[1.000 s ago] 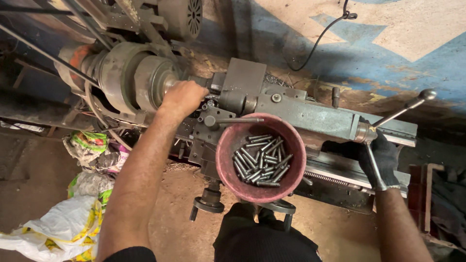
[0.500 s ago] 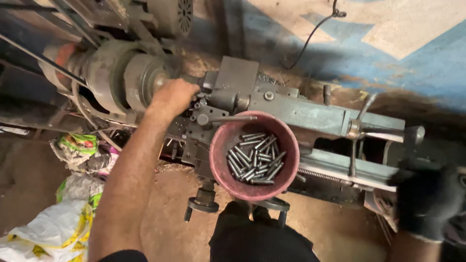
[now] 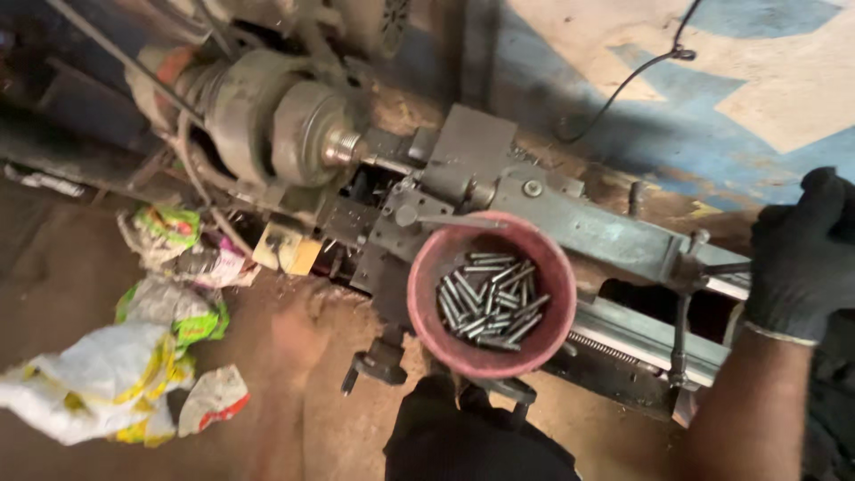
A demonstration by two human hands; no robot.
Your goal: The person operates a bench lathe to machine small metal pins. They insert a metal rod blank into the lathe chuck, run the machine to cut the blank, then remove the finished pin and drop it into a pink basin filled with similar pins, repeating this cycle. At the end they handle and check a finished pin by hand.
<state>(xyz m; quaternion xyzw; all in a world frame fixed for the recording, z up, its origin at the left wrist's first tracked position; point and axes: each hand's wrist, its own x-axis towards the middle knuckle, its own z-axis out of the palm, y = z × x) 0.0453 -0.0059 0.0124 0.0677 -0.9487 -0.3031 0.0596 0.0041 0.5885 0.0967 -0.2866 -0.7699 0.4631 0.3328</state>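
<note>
I look down on a small, grimy metal lathe (image 3: 570, 223) with its round chuck (image 3: 307, 134) at the left. On the carriage sits a red bowl (image 3: 427, 276) holding several short shiny metal pins (image 3: 488, 298). My right hand (image 3: 802, 254), in a black glove, is closed around the end of a lever handle (image 3: 723, 267) at the lathe's right end. My bare left hand (image 3: 298, 337) is a motion-blurred smear low over the dirt floor, left of the bowl and away from the chuck; its fingers cannot be made out.
Crumpled plastic bags (image 3: 134, 374) lie on the floor at the left. A black handwheel (image 3: 378, 365) sticks out below the carriage. My dark-trousered leg (image 3: 472, 441) is under the bowl. A cable (image 3: 623, 85) hangs on the blue-and-white wall behind.
My left hand has left the chuck area and dropped toward the floor. My gloved right hand swung away from the lever and is now back on it, further right.
</note>
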